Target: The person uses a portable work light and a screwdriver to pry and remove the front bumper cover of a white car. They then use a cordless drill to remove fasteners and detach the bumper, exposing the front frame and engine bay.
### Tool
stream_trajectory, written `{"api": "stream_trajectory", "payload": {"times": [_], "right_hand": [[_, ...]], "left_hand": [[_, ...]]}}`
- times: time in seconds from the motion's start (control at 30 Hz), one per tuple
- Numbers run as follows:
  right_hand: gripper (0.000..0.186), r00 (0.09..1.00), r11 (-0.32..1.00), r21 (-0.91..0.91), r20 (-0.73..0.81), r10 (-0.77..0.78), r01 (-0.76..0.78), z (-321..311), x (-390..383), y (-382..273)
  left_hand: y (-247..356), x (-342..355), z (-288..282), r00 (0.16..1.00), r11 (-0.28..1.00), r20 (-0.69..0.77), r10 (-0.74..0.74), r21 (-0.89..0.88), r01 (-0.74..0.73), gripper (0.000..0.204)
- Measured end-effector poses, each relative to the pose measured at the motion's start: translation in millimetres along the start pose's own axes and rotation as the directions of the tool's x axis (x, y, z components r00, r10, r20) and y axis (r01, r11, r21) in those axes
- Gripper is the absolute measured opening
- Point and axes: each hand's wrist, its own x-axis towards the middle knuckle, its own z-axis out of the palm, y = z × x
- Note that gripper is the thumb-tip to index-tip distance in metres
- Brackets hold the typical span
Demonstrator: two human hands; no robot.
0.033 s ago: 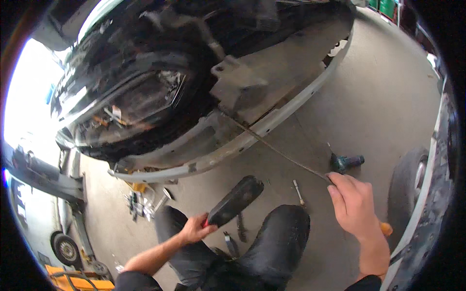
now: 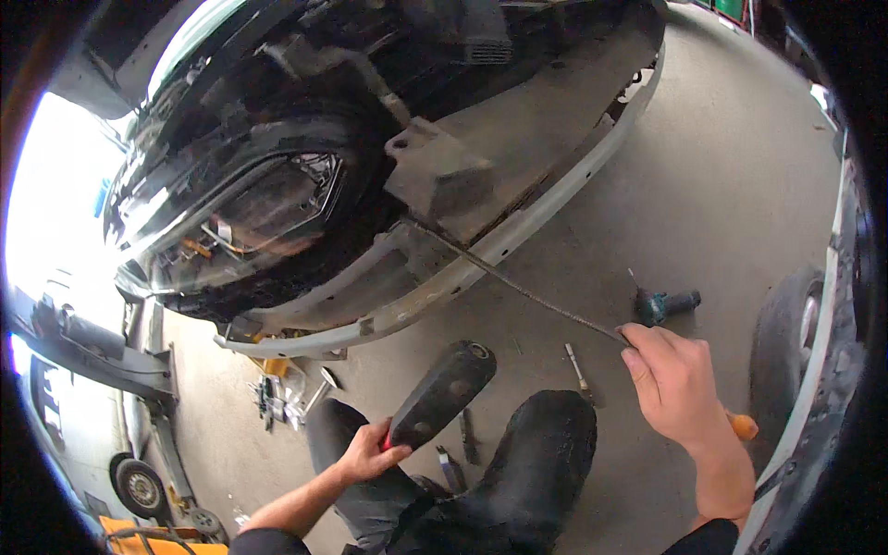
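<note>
My right hand (image 2: 673,379) is closed round the near end of a long ribbed metal rod (image 2: 532,294). The rod slants up and left across the pale bumper beam (image 2: 425,307) of a partly stripped car. Its far end meets the area under a grey metal bracket (image 2: 442,176); the exact contact is hidden. In my left hand (image 2: 370,450) is a long black paddle-shaped thing with a red part (image 2: 442,396), held by its lower end above my knees. Its broad end points up and right, apart from the car.
A headlight (image 2: 268,203) sits left of the bracket. On the floor lie a teal and black power tool (image 2: 668,305), a thin brush-like tool (image 2: 578,368), a hammer (image 2: 321,388) and several small parts. An orange-ended thing (image 2: 743,426) shows by my right wrist; a tyre (image 2: 786,342) stands beyond.
The view has shifted slightly and is sharper. My left hand has turned the black paddle-shaped thing a little more upright. My right hand keeps its hold on the rod.
</note>
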Motion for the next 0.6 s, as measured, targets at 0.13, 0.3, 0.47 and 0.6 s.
{"api": "stream_trajectory", "payload": {"times": [0.13, 0.3, 0.47, 0.6], "right_hand": [[0.016, 0.996, 0.989, 0.145, 0.092, 0.023, -0.036, 9, -21, 16], [0.017, 0.982, 0.942, 0.313, 0.177, 0.072, -0.126, 11, -59, 22], [0.029, 0.989, 0.902, 0.422, 0.148, 0.031, -0.091, 25, -71, 33], [0.035, 0.984, 0.799, 0.6, 0.166, -0.061, -0.051, 32, -86, 39]], "left_hand": [[62, -26, -14, 0.992, 0.859, 0.113, -0.055, -0.502, 0.105, 0.041], [98, -33, -39, 0.96, 0.919, -0.274, 0.061, -0.361, -0.161, 0.037], [139, -35, -86, 0.847, 0.998, -0.531, -0.024, -0.059, -0.009, 0.027], [144, -30, -96, 0.911, 0.992, -0.405, 0.074, -0.065, -0.11, 0.053]]}}
